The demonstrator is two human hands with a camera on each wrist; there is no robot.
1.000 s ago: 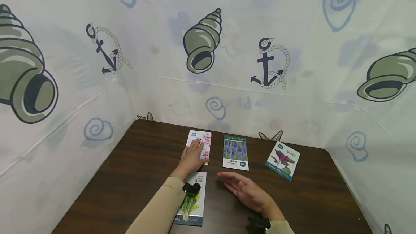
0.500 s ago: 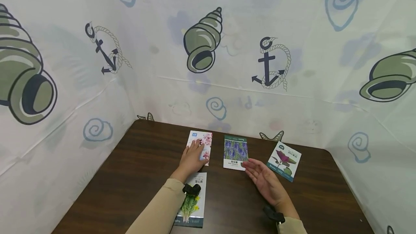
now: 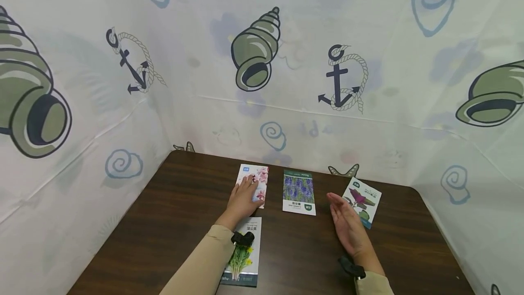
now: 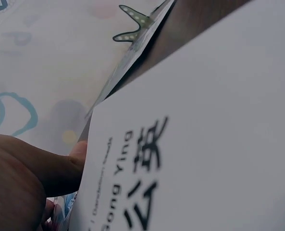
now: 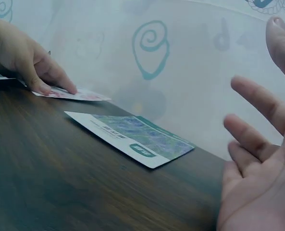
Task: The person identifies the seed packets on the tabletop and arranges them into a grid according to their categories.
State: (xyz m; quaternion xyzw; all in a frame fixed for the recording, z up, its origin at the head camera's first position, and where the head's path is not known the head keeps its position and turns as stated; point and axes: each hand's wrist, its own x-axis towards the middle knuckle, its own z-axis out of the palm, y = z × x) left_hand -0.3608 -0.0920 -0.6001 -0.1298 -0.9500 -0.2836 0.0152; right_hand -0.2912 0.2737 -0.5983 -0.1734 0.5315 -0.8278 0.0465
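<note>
My left hand (image 3: 241, 198) rests with fingers spread on a seed packet with pink blossoms (image 3: 263, 177) at the back of the table. Under my left wrist lies the dandelion seed packet (image 3: 253, 258), partly covered by the sleeve; its white face (image 4: 219, 120) fills much of the left wrist view. To the right, a packet with purple flower spikes (image 3: 298, 190) lies flat. My right hand (image 3: 348, 224) is held with straight fingers, palm turned left, and overlaps the lower left of a packet with a dark pink flower (image 3: 366, 197). It holds nothing.
The dark brown wooden table (image 3: 155, 236) has rounded back corners. A pale cloth (image 3: 196, 58) printed with shells and anchors hangs round its back and sides. A black strap camera (image 3: 351, 267) sits on the right wrist.
My right hand has moved right, from in front of the purple-flower packet to the dark pink flower packet. My left hand stays on the pink-blossom packet.
</note>
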